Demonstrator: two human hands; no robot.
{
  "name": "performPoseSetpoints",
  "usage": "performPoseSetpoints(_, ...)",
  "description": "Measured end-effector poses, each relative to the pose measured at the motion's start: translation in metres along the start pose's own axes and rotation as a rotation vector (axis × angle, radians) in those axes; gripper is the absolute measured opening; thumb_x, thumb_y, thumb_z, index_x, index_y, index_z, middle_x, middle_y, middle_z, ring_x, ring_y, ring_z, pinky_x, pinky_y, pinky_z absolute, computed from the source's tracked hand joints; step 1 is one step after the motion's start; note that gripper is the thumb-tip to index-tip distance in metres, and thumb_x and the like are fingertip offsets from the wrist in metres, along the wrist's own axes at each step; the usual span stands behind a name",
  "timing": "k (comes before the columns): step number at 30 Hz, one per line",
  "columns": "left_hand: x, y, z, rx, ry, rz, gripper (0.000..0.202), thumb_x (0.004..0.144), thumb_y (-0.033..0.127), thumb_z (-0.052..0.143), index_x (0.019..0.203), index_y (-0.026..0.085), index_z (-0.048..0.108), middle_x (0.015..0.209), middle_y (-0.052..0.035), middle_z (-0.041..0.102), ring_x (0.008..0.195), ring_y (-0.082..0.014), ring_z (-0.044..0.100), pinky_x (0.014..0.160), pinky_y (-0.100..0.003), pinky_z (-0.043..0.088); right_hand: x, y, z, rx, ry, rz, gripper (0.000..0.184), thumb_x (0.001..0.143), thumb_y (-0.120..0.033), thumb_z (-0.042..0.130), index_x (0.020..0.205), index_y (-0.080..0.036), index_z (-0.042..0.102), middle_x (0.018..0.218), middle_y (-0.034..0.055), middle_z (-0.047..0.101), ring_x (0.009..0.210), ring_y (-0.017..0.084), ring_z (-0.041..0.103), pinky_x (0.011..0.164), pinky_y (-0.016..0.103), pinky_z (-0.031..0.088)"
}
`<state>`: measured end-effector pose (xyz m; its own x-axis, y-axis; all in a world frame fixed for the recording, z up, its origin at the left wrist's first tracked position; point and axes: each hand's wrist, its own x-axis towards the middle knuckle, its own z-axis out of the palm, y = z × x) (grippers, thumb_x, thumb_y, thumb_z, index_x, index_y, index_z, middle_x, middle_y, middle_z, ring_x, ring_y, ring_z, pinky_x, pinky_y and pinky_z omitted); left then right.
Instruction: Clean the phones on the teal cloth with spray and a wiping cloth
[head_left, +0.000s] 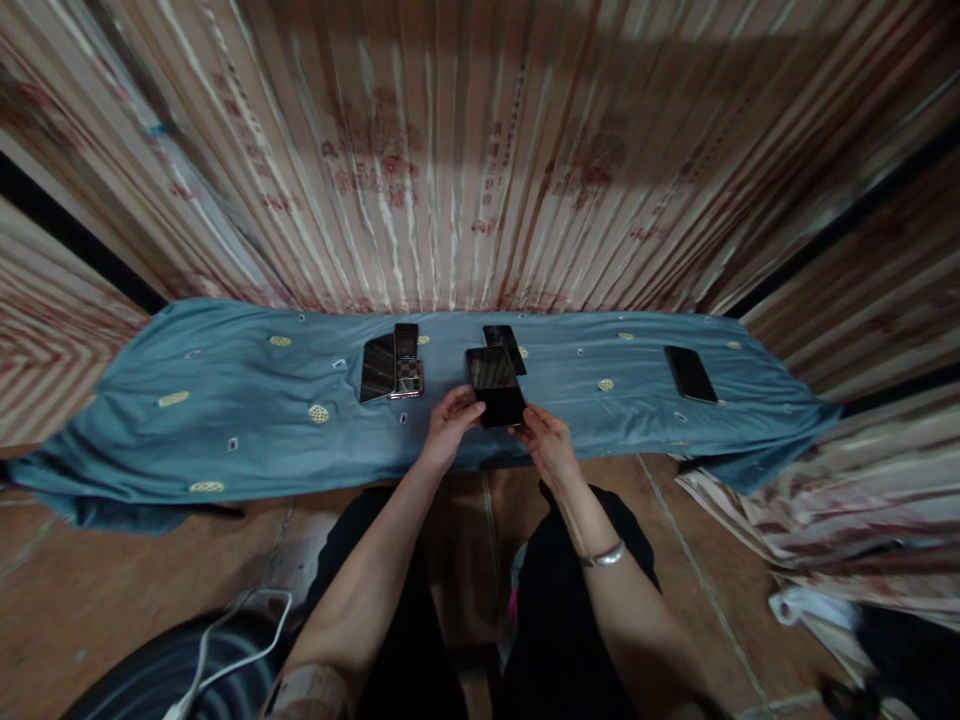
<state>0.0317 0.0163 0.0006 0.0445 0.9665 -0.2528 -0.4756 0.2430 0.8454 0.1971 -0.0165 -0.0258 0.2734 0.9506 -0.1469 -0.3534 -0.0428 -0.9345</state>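
Observation:
Both hands hold one black touchscreen device (495,385), a wide phone or small tablet, tilted just above the bench's front edge. My left hand (454,418) grips its lower left side, thumb on the front. At the lower right corner, my right hand (545,435) pinches the edge; its fingers are partly hidden underneath. The upper half of the screen catches reflections, while the lower half looks plain black. Just behind lies a black phone (511,342), partly covered by the held device.
A blue patterned cloth (270,400) covers the long bench. Left of my hands lie a dark flat device (377,368) and a small two-part item (407,345) with a checkered lower half. Another black phone (691,374) rests at the right. Curtains (450,150) hang behind.

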Motion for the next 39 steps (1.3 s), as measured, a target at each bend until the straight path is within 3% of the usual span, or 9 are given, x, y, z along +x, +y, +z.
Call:
performPoseSetpoints(6,0.009,-0.017,0.008,0.102,0.0,0.079,0.038,0.057,0.01,0.085,0.091,0.021,0.072,0.079,0.0037,0.07,0.074,-0.0134,0.064,0.073,-0.026,0.051,0.009,0.003,-0.005,-0.049,0.027,-0.046,0.045,0.062,-0.061,0.085,0.087,-0.025,0.076,0.089,0.0032,0.076,0.084,0.024,0.07,0.08,0.045,0.064)
performPoseSetpoints(14,0.021,-0.031,0.02,0.134,0.05,0.122,0.031,0.063,0.004,0.083,0.088,0.021,0.076,0.08,0.0019,0.072,0.078,-0.0148,0.067,0.085,-0.028,0.053,0.017,0.004,-0.015,-0.052,0.095,-0.052,0.047,0.06,-0.061,0.086,0.088,-0.024,0.076,0.089,0.0028,0.077,0.088,0.026,0.071,0.084,0.048,0.065)
performPoseSetpoints(20,0.025,-0.034,0.028,0.132,-0.004,0.117,0.027,0.068,0.008,0.084,0.091,0.021,0.079,0.092,-0.0023,0.079,0.094,-0.0201,0.073,0.094,-0.033,0.056,0.03,-0.007,-0.021,-0.005,0.114,-0.029,0.042,0.055,-0.055,0.088,0.081,-0.024,0.077,0.09,0.004,0.08,0.09,0.028,0.074,0.083,0.045,0.065)
performPoseSetpoints(26,0.04,-0.042,0.036,0.16,0.043,0.148,0.029,0.073,0.01,0.081,0.1,0.019,0.08,0.102,-0.0048,0.082,0.101,-0.0217,0.075,0.103,-0.037,0.056,0.061,-0.016,-0.014,-0.009,0.114,-0.032,0.036,0.052,-0.05,0.089,0.066,-0.024,0.069,0.071,0.0003,0.075,0.069,0.02,0.068,0.07,0.037,0.062)
performPoseSetpoints(30,0.053,-0.049,0.041,0.064,0.039,0.164,0.037,0.073,0.009,0.077,0.11,0.017,0.078,0.117,-0.0073,0.081,0.116,-0.0237,0.073,0.111,-0.039,0.052,0.08,-0.012,-0.011,-0.028,0.101,-0.045,0.038,0.052,-0.053,0.088,0.064,-0.024,0.067,0.067,-0.0009,0.073,0.064,0.017,0.064,0.066,0.033,0.061)
performPoseSetpoints(39,0.065,-0.056,0.048,-0.022,0.044,0.117,0.038,0.077,0.009,0.077,0.114,0.017,0.077,0.13,-0.0086,0.077,0.138,-0.0269,0.062,0.124,-0.043,0.041,0.118,0.01,-0.015,-0.193,0.096,-0.121,0.046,0.063,-0.067,0.076,0.074,-0.022,0.071,0.071,0.001,0.074,0.069,0.02,0.067,0.069,0.036,0.06)
